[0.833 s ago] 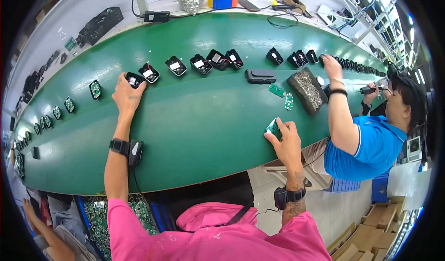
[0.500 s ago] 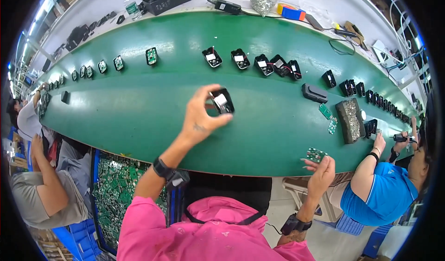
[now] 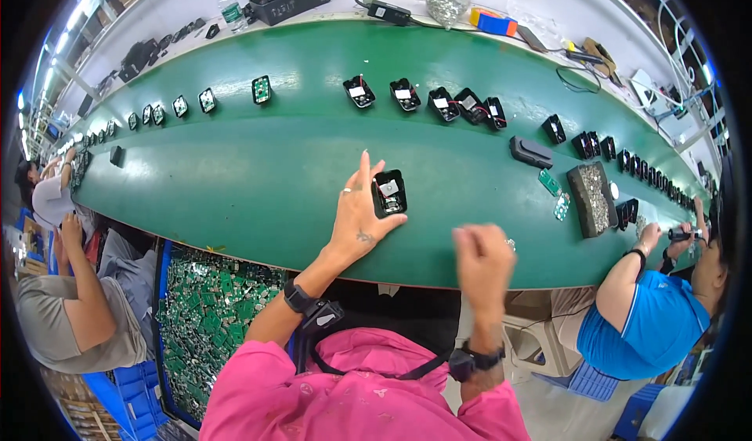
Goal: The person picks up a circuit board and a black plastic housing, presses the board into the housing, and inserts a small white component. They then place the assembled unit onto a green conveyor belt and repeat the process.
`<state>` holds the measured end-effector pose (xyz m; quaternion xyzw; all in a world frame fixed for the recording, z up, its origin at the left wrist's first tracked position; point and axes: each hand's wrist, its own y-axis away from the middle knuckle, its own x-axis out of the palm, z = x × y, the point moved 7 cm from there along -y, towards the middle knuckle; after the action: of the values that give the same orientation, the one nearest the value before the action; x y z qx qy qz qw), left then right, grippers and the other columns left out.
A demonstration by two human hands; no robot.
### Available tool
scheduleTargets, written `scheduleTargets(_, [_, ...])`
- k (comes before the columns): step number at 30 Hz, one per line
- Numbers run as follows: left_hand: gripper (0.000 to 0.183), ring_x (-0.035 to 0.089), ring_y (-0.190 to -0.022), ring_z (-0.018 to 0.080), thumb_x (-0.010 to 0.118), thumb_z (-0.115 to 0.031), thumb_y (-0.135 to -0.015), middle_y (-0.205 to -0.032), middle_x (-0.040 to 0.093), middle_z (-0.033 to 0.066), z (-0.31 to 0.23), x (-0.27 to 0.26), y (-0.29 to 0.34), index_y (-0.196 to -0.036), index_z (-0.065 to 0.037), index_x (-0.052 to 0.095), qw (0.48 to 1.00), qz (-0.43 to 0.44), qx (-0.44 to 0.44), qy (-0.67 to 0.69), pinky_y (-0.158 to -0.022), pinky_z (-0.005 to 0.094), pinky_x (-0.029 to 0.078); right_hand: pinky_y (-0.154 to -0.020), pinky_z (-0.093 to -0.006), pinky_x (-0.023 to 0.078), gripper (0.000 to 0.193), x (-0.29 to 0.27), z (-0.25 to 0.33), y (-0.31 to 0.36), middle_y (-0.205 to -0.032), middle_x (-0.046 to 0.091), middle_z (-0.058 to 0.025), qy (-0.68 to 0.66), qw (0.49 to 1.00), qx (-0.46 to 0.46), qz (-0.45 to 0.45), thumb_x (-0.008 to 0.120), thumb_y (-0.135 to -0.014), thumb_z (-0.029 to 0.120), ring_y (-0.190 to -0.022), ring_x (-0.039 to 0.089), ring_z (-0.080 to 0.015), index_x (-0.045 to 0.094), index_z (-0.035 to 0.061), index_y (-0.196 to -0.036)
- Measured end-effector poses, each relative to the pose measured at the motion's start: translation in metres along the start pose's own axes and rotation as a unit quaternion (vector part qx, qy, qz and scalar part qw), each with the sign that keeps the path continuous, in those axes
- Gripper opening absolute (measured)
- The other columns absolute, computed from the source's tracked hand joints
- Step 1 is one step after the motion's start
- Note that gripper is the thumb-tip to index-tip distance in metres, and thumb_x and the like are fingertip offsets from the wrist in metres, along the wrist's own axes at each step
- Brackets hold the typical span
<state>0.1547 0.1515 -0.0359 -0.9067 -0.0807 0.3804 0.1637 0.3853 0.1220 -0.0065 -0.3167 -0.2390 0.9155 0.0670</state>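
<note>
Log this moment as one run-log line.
left hand: grips open black housing | right hand: blurred, contents unclear | rightward: loose green circuit boards

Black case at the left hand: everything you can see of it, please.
The black case is a small open box with rounded corners, plastic by its look, its open side facing the camera. Inside sit a pale, squarish piece and, below it, some shiny parts too small to identify. It looks slightly tilted, over the middle of the green table; whether it touches the surface is unclear. The left hand holds it, thumb along the lower edge, fingers at its left side.
</note>
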Motion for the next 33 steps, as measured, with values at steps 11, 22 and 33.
scheduleTargets(11, [0.078, 0.07, -0.098, 0.0342, 0.086, -0.019, -0.07, -0.114, 0.07, 0.0181, 0.002, -0.001, 0.004, -0.138, -0.003, 0.051, 0.998, -0.022, -0.043, 0.042, -0.088, 0.0376, 0.055, -0.063, -0.0445, 0.052, 0.019, 0.074, 0.032, -0.015, -0.083, 0.068, -0.0133, -0.086, 0.995, -0.041, 0.017, 0.066, -0.091, 0.02, -0.073, 0.067, -0.0351, 0.067, 0.0044, -0.101])
scheduleTargets(22, [0.079, 0.064, -0.109, 0.0317, 0.089, -0.02, -0.063, -0.125, 0.066, 0.0131, -0.058, 0.025, 0.03, -0.134, -0.008, 0.056, 0.999, 0.019, 0.009, 0.048, -0.097, 0.0398, 0.05, -0.079, -0.0361, 0.044, 0.042, -0.056, -0.084, 0.118, -0.104, 0.048, -0.0109, 0.249, 0.956, 0.092, -0.126, 0.071, -0.091, 0.017, -0.093, 0.046, -0.0238, 0.064, 0.0096, -0.132])
scheduleTargets(33, [0.083, 0.063, -0.114, 0.0333, 0.09, -0.019, -0.065, -0.129, 0.063, 0.0159, -0.082, 0.056, 0.059, -0.137, -0.005, 0.052, 0.997, 0.023, 0.048, 0.062, -0.098, 0.041, 0.05, -0.047, -0.0228, 0.044, 0.033, -0.03, -0.115, 0.152, -0.071, 0.063, -0.0067, -0.252, 0.824, 0.484, -0.152, 0.07, -0.095, 0.034, -0.052, 0.057, -0.0104, 0.059, 0.0034, -0.092])
